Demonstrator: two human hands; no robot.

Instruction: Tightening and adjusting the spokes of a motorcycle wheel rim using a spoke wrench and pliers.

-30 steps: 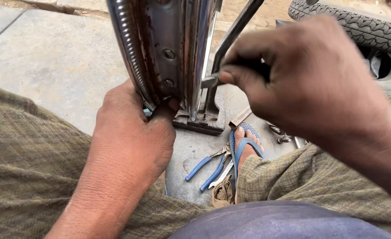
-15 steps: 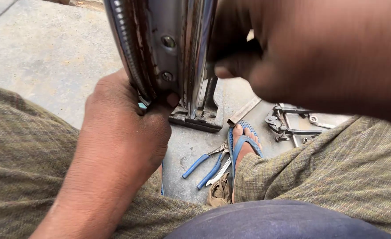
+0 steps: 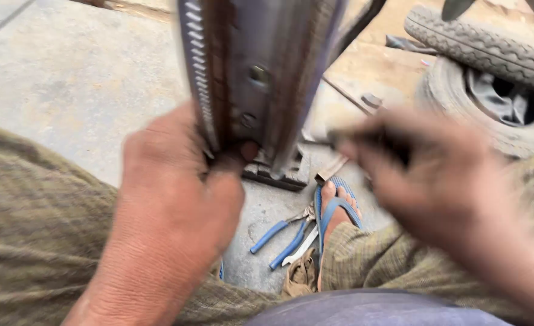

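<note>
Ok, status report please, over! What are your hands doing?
Left hand gripping the metal rim at its lower edge. Right hand blurred, off the rim, pinching something dark. Blue-handled pliers on the concrete, nothing blocking.

You're in an open-air tyre repair workshop: worn tyres (image 3: 490, 66) stacked on bare concrete ground (image 3: 67, 78), blue-handled pliers (image 3: 282, 232) lying loose beside you.

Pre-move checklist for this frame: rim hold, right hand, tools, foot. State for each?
1. Left hand gripping the metal wheel rim at its lower edge: ok.
2. Right hand sharp enough to read: not ok, motion-blurred.
3. What the right hand holds: cannot tell, a dark thing between the fingers.
4. Blue-handled pliers on the concrete, free: ok.
5. Foot in blue sandal apart from the rim: ok.
</note>
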